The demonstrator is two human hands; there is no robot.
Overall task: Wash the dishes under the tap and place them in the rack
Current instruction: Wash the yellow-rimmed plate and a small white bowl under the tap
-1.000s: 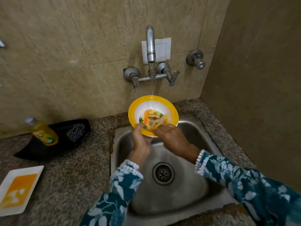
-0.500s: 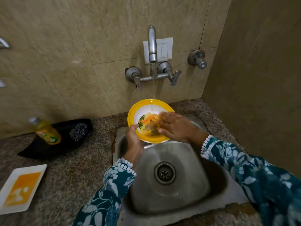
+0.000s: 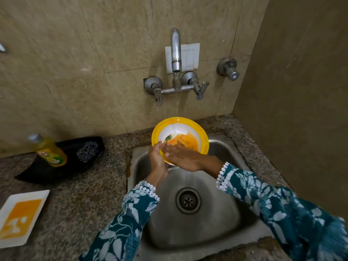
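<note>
A yellow-rimmed bowl (image 3: 188, 132) with a white inside and an orange-green picture is tilted toward me over the steel sink (image 3: 222, 219). A thin stream from the wall tap (image 3: 175, 51) falls onto its far rim. My left hand (image 3: 157, 159) grips the bowl's near-left rim from below. My right hand (image 3: 183, 157) lies with straight fingers across the bowl's lower inside, pressing on the wet surface. No rack is in view.
On the granite counter (image 3: 79, 200) to the left lie a white rectangular plate with an orange centre (image 3: 20, 217), a yellow dish-soap bottle (image 3: 49, 151) and a steel scrubber (image 3: 87, 151) on a black tray (image 3: 47, 170). A side wall stands close on the right.
My right hand has slid from the bowl's upper right side down and left across its inside. The bowl has tipped slightly and its orange residue looks more smeared by water.
</note>
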